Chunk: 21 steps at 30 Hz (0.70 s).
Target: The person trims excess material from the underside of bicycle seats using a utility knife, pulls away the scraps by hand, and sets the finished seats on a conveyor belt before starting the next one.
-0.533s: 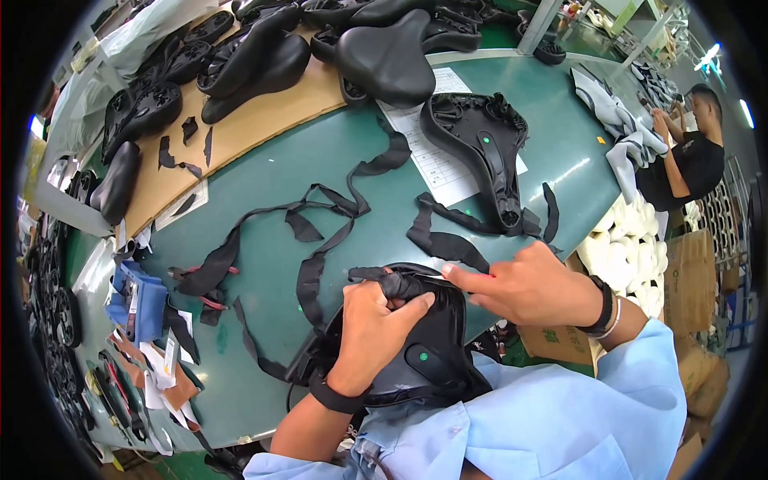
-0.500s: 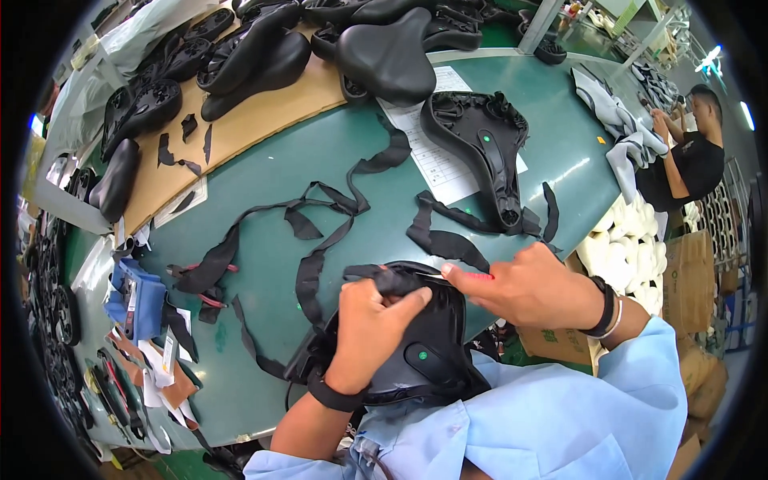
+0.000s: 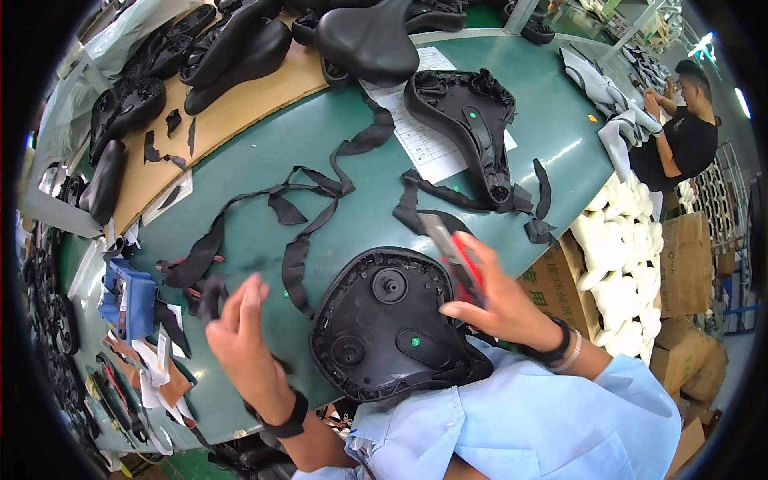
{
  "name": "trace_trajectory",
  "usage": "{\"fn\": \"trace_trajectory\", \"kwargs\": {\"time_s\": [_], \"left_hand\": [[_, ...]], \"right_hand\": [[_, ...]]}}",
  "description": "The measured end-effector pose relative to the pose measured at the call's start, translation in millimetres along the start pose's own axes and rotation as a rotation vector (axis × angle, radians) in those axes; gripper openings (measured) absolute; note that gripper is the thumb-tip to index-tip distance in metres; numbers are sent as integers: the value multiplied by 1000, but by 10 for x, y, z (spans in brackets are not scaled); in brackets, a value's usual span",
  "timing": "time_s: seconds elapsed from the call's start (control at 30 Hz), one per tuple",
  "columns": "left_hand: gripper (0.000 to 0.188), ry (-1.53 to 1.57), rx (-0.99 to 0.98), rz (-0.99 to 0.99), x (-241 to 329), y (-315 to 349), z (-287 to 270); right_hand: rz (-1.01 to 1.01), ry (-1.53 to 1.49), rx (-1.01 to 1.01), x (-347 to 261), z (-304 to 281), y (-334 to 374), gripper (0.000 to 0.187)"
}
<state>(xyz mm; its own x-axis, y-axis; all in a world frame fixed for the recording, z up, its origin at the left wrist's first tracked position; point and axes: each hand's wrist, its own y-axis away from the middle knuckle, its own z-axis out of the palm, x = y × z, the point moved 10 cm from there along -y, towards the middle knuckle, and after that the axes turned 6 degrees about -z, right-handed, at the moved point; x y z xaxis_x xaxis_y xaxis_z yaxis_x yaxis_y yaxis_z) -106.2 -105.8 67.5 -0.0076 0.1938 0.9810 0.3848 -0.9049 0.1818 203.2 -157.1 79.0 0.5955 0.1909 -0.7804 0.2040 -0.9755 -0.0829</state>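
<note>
A black bicycle saddle (image 3: 384,320) lies underside up at the table's near edge, against my shirt. Two round posts and a green dot show on its base. My right hand (image 3: 508,304) is closed around a red and grey utility knife (image 3: 462,268), held over the saddle's right side with its flat end pointing up and away. To the left of the saddle, my left hand (image 3: 250,348) is raised and pinches a dark scrap of trimmed material (image 3: 211,299), blurred by motion. Neither hand touches the saddle.
Long black trimmings (image 3: 300,256) trail over the green table (image 3: 248,176). A second upturned saddle (image 3: 472,132) lies beyond on printed sheets. More saddles (image 3: 368,40) crowd the back. At left stands a blue holder (image 3: 132,300); a co-worker (image 3: 680,128) handles grey pieces at right.
My left hand has moved left, away from the saddle, with the dark scrap. My right hand has drawn back from the rim, and the knife now shows. The saddle's underside is uncovered.
</note>
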Motion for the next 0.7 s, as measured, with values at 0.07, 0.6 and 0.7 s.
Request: {"fn": "trace_trajectory", "kwargs": {"time_s": [0.07,0.6,0.7], "left_hand": [[24,-317,222,-25,-70,206,-441],[39,-534,-238,146,-182,621,1092],[26,-435,-225,93,-240,618,1044]], "right_hand": [[-10,-231,-46,107,240,-229,85],[-286,98,81,-363,-213,-120,55],[-321,333,-108,-367,-36,-105,55]]}}
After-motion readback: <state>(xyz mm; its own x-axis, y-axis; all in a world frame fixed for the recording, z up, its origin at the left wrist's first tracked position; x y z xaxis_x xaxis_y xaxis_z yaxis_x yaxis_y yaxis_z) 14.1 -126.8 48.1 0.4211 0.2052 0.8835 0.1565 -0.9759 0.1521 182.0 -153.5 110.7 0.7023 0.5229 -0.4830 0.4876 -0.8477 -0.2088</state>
